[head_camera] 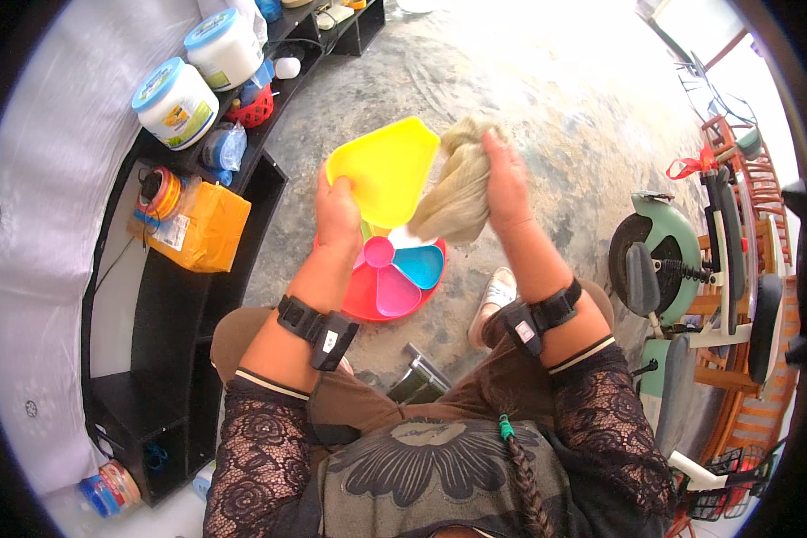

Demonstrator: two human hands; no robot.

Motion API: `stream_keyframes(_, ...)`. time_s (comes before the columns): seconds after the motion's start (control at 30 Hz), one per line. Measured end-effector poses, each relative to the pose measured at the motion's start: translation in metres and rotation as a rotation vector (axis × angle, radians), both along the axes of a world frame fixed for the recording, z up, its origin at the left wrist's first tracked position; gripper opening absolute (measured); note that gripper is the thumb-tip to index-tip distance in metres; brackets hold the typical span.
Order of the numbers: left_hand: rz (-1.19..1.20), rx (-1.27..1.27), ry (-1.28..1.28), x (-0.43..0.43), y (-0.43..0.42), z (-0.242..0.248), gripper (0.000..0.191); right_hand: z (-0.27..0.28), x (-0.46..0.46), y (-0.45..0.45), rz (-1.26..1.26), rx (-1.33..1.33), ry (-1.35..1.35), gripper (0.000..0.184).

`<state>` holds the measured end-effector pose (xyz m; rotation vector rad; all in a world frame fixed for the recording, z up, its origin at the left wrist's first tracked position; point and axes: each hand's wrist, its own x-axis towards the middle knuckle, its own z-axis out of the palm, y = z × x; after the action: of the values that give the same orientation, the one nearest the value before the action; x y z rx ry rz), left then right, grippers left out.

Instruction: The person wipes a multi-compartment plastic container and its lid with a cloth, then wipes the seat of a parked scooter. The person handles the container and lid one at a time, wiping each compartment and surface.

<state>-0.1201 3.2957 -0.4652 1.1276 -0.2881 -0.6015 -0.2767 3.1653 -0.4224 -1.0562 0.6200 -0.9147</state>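
My left hand [338,214] grips the lower left edge of a yellow plastic tray insert [385,171], with the thumb on its face. A crumpled beige cloth [458,185] hangs from my right hand [509,180], close to the insert's right edge. Below both hands, a round red tray [370,311] rests on the floor. In it sit a pink wedge-shaped insert [397,294], a blue one [420,264] and a round pink centre cup [378,252]. A white piece and a green piece show partly; my left hand and the yellow insert hide the tray's far side.
Along the left stands a black shelf unit [168,403] bearing white tubs with blue lids [178,104], a yellow parcel [208,225] and a red basket [252,111]. A green electric scooter [679,259] and wooden chairs [760,181] stand at the right. A low stool [420,376] is between my legs.
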Motion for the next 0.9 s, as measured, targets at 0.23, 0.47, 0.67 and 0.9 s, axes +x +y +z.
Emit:
stream_keyframes(0.23,-0.139,0.062,0.347,-0.01,-0.003,-0.012,0.043,-0.001,0.004,0.011,0.064,-0.425,0.25,0.029)
stream_keyframes(0.47,0.083,-0.026,0.605,-0.012,-0.016,-0.024,0.042,-0.034,0.02,0.065,0.047,-0.354,0.135,0.046)
stream_keyframes(0.67,0.174,-0.053,0.464,-0.024,-0.008,-0.019,0.037,-0.041,0.017,0.078,0.136,-0.461,0.022,0.055)
stream_keyframes(0.9,-0.221,0.117,0.135,-0.025,0.007,0.006,0.043,-0.028,0.004,0.012,0.109,-0.341,0.377,0.042)
